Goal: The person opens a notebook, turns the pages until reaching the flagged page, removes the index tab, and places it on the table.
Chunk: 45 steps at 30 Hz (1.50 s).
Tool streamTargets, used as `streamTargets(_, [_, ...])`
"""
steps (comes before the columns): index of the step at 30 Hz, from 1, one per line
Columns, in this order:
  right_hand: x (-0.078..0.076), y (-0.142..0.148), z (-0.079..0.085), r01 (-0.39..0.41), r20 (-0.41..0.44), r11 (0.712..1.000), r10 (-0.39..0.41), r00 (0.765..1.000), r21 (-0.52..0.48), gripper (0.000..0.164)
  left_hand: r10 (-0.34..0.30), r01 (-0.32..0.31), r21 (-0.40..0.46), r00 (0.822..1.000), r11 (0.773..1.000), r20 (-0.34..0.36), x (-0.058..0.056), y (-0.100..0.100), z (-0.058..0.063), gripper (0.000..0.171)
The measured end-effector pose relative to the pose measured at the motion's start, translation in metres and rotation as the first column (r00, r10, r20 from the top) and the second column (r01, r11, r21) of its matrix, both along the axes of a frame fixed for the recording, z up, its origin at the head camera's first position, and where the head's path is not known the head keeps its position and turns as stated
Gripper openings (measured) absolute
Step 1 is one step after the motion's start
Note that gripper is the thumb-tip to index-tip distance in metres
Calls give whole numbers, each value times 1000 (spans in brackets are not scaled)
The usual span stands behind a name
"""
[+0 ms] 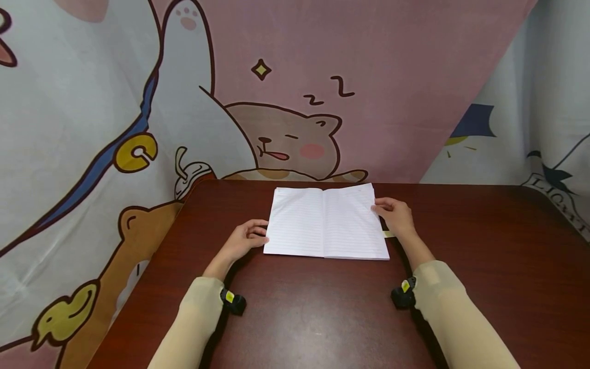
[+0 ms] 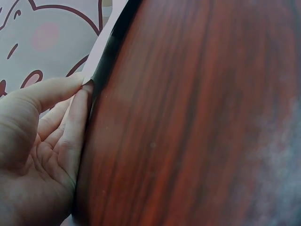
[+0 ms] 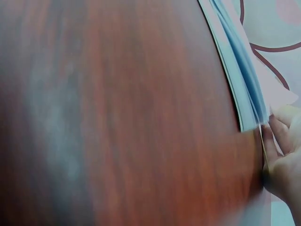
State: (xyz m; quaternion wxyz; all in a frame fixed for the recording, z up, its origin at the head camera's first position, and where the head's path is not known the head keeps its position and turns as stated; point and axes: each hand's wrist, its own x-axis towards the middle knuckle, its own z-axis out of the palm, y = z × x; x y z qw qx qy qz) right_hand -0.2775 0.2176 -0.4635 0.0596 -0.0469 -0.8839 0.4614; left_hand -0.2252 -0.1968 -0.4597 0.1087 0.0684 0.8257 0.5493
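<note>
An open notebook (image 1: 295,220) with blank, lined pages lies on the table, its fold running between the two pages. At its left edge, my left hand (image 1: 241,240) pinches the border between thumb and fingers; the left wrist view shows the thumb (image 2: 61,89) on top and fingers beneath. My right hand (image 1: 397,216) pinches page edges on the right side, near the upper corner. In the right wrist view the page block (image 3: 235,70) looks slightly fanned beside the right fingers (image 3: 281,132). A small pale yellow strip (image 1: 389,234) sticks out under the right side.
The dark red-brown wooden table (image 1: 318,307) reaches back to a hanging cloth (image 1: 392,102) printed with cartoon animals. Each wrist carries a small black camera, one on the left (image 1: 234,301) and one on the right (image 1: 403,294).
</note>
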Motion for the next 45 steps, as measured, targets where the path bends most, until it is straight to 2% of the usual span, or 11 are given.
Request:
streamTargets(3, [0, -2, 1, 33, -5, 999, -33, 999, 5, 31, 2, -2, -2, 1000, 1000, 0, 0, 0, 0, 50])
streamTargets(7, [-1, -2, 2, 39, -19, 999, -38, 999, 11, 30, 2, -2, -2, 1000, 1000, 1, 0, 0, 0, 49])
streamTargets(14, [-3, 0, 1, 25, -74, 1000, -26, 997, -12, 25, 1, -1, -12, 1000, 1000, 2, -1, 1, -2, 48])
streamTargets(18, [-2, 0, 2, -1, -123, 1000, 2, 992, 8, 19, -7, 7, -4, 1000, 1000, -7, -2, 0, -3, 48])
streamTargets(27, [-2, -1, 1, -116, -138, 991, 123, 983, 62, 18, -4, 3, -11, 1000, 1000, -15, 0, 1, 0, 49])
streamTargets(39, [2, -7, 3, -218, -156, 975, 222, 963, 43, 20, 3, -3, -15, 1000, 1000, -8, 1, 0, -1, 49])
streamTargets(45, [2, -9, 4, -303, -142, 953, 302, 943, 15, 25, -1, 1, -10, 1000, 1000, -12, 1, 0, -1, 50])
